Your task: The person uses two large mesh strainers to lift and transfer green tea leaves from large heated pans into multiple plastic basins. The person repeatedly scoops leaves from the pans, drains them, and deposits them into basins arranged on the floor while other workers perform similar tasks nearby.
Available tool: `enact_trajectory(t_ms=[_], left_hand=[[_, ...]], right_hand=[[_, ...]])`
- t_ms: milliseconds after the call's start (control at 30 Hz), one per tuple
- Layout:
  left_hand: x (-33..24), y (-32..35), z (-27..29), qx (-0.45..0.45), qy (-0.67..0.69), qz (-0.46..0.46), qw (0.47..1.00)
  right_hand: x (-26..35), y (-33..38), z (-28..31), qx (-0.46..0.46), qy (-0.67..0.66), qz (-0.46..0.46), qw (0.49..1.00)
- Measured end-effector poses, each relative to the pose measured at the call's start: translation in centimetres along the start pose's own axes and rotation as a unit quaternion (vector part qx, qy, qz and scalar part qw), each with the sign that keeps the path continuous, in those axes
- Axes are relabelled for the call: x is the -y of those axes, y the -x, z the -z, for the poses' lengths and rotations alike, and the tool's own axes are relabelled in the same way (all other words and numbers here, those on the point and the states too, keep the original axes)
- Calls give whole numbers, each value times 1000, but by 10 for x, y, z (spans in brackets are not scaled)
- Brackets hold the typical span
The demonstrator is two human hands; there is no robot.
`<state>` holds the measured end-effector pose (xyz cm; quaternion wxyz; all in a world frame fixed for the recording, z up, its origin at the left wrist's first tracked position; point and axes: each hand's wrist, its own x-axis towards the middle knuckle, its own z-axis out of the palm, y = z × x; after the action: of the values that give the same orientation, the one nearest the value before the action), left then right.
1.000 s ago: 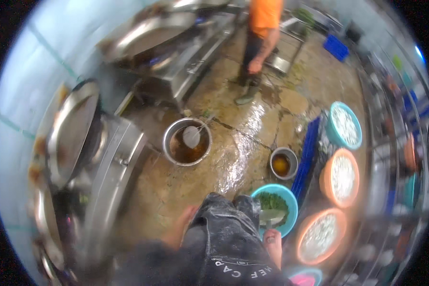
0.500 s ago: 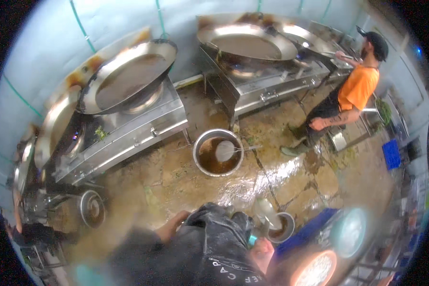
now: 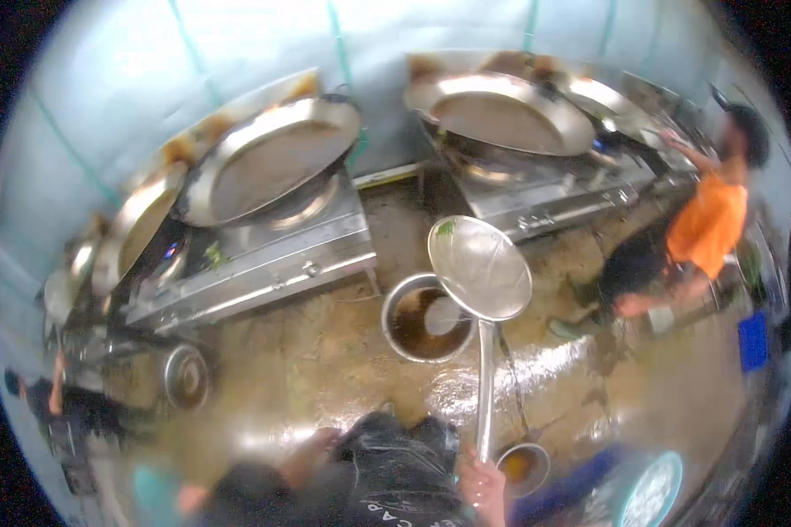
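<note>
A long-handled metal skimmer stands raised in front of me, its round mesh head up and a scrap of green leaf stuck near the head's edge. My right hand is closed around the lower end of its handle. Behind the mesh head, a large steel pot of brown liquid sits on the floor with another round, flat-headed utensil in it. A smaller pot with yellowish-brown contents is beside my right hand. My left hand is low by my dark apron, its fingers blurred and partly hidden.
Large woks of brown liquid sit on steel stoves along the wall. A person in an orange shirt works at the right, another person at the far left. A round pan and wet stone floor are nearby.
My right hand has lifted the skimmer from low by the small pot to upright before me. The whole view has shifted, and the person in orange appears farther right.
</note>
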<state>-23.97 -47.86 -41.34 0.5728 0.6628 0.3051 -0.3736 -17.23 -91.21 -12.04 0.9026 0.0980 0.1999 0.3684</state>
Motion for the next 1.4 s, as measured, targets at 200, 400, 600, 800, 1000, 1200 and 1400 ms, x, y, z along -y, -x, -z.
enact_trajectory(t_ms=[200, 400, 600, 800, 1000, 1200, 1400], left_hand=[[124, -13, 10, -16, 104, -104, 989], [130, -14, -27, -202, -27, -21, 979], [93, 23, -3, -267, 63, 10, 962], [93, 61, 21, -314, 340, 37, 886], [129, 65, -2, -354, 523, 36, 774], [142, 54, -56, -392, 572, 71, 717], [132, 41, -108, -418, 629, 119, 645]], right_hand=[[17, -48, -38, 5, 125, -70, 990], [34, -133, -85, -16, 348, -58, 936], [-2, -251, -141, -13, 547, -24, 836], [-68, -356, -168, 100, 397, -117, 905], [-148, -430, -175, 172, 268, -215, 923], [-202, -483, -175, 166, 275, -269, 908], [-255, -525, -167, 118, 283, -337, 890]])
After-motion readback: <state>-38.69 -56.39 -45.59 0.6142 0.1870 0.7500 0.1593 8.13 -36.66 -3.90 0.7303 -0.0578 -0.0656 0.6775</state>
